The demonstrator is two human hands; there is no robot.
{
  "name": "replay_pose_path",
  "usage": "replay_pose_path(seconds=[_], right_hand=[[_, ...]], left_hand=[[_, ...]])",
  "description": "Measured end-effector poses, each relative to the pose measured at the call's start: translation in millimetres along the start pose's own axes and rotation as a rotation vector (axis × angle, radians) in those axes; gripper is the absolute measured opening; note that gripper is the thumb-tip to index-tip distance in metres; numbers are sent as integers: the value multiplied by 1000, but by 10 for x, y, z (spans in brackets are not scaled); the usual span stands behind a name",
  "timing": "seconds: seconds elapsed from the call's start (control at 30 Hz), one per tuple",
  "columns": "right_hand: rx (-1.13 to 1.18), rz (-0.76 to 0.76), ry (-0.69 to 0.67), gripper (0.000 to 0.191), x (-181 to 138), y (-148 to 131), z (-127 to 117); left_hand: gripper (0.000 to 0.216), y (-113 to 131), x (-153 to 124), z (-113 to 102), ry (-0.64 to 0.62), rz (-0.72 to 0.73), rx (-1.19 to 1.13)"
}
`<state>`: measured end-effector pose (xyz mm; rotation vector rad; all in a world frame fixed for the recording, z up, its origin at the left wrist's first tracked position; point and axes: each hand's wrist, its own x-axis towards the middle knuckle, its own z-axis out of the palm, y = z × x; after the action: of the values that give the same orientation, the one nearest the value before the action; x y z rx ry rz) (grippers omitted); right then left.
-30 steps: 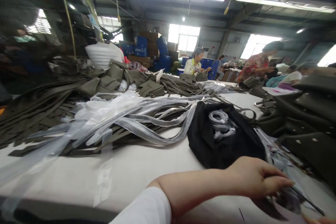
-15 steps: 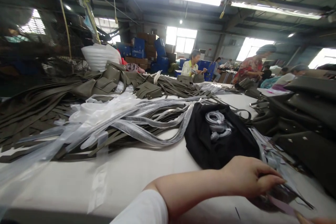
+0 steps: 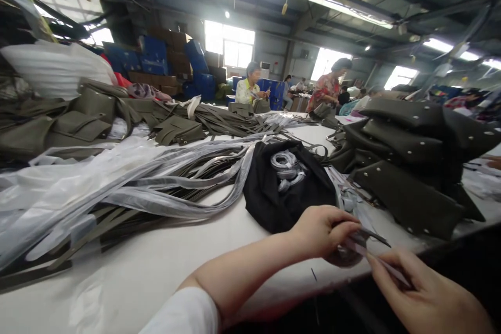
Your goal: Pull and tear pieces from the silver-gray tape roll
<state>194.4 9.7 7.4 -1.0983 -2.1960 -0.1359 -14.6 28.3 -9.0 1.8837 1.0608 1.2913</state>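
Note:
My left hand (image 3: 323,230) reaches across the white table (image 3: 164,261) and pinches a thin plastic-wrapped strip (image 3: 362,244) at the table's near edge. My right hand (image 3: 425,300) at the lower right holds the other end of that strip between thumb and fingers. Just beyond my left hand lies a black cloth bag (image 3: 285,193) with clear-wrapped rolls (image 3: 287,164) in it. More wrapped strips (image 3: 348,198) lie between the bag and a stack of olive-grey bags (image 3: 410,156).
Long olive straps in clear plastic sleeves (image 3: 156,182) sprawl over the table's left half. Olive bag pieces (image 3: 90,120) pile up at the back. A white sack (image 3: 55,68) stands far left. Other people (image 3: 250,86) work at tables behind.
The camera has swung right and down. My left hand has drawn the strip back toward the table's edge, and my right hand has come into view holding it.

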Motion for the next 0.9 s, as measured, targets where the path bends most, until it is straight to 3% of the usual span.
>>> replay_pose_path(seconds=[0.13, 0.37, 0.43, 0.6, 0.7, 0.8, 0.9], right_hand=[[-4, -34, -41, 36, 102, -67, -3], [125, 76, -19, 36, 197, 16, -66], [129, 159, -49, 36, 186, 26, -68], [290, 329, -229, 40, 175, 161, -19], [413, 402, -247, 44, 211, 350, 53], [675, 547, -316, 49, 217, 456, 160], [1054, 675, -498, 46, 168, 379, 260]], left_hand=[[44, -54, 13, 83, -32, -226, -315], [58, -8, -9, 34, -129, -288, -472], [57, 0, -19, 25, -142, -239, -438], [33, -9, -21, 27, -103, 71, -68], [29, 20, -26, 9, -74, 143, 18], [29, 88, -47, -18, -64, 201, -25], [31, 158, -78, -13, -76, 213, -107]])
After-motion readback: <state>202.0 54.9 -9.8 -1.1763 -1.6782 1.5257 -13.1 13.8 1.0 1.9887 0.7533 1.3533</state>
